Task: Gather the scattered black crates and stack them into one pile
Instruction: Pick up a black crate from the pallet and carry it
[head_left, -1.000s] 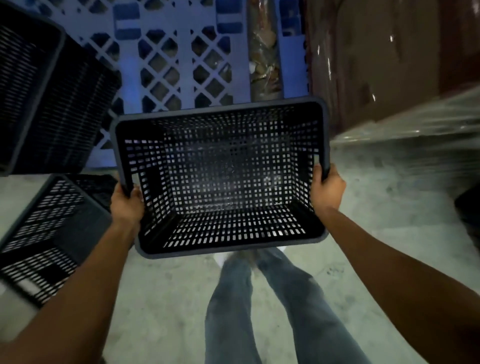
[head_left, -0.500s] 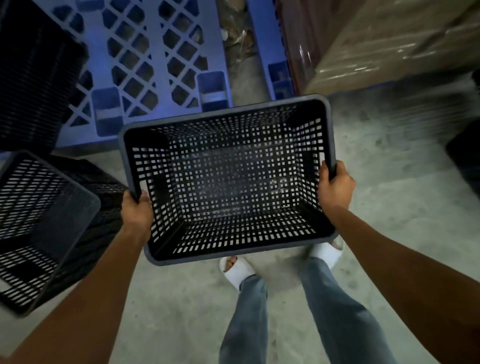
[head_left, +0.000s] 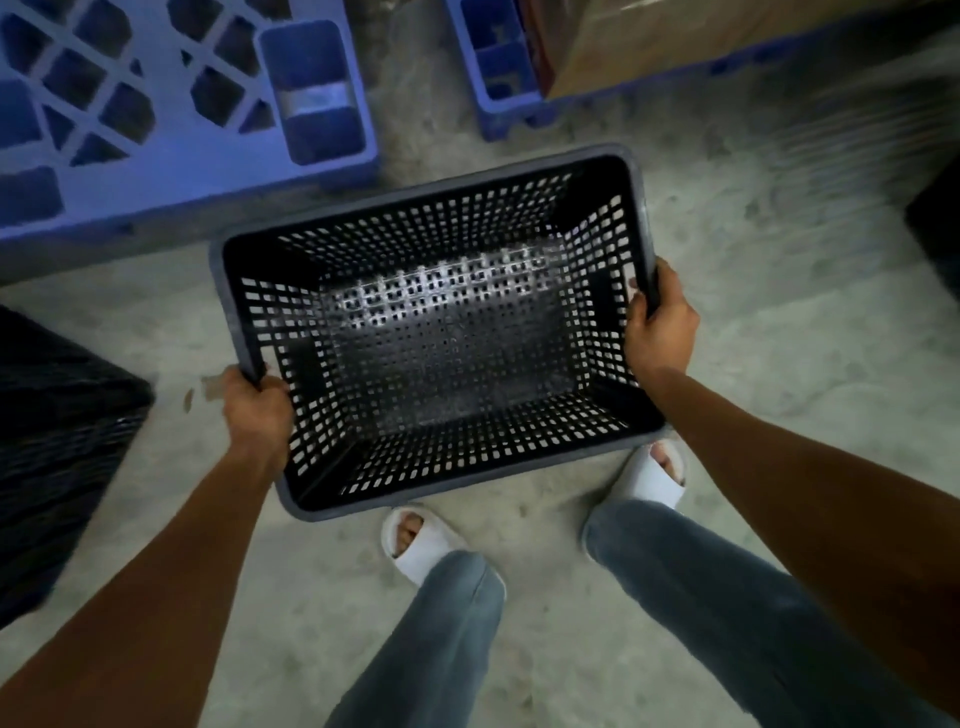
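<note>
Carried level and mouth-up over the concrete floor (head_left: 779, 364), black crate (head_left: 441, 338) gripped at both short rims: left hand (head_left: 257, 410) and right hand (head_left: 660, 325) clamped there, balanced for stacking. Left of it, another crate (head_left: 57, 441); beyond, blue pallet (head_left: 156, 114). Swung right since earlier, neighbouring crates mostly out of view.

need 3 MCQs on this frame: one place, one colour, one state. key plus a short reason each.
1. Where is the blue pallet relative to the held crate?
A. upper left of it
B. under it
C. inside it

2. What colour are the sandals?
A. black
B. white
C. red

3. How is the held crate carried?
A. one hand only
B. resting on the pallet
C. both hands on opposite rims

Key: 1 A, the pallet lies on the floor beyond the crate's left corner. 2 B, both feet show white slides. 3 C, the left hand and right hand each grip a short side.
</note>
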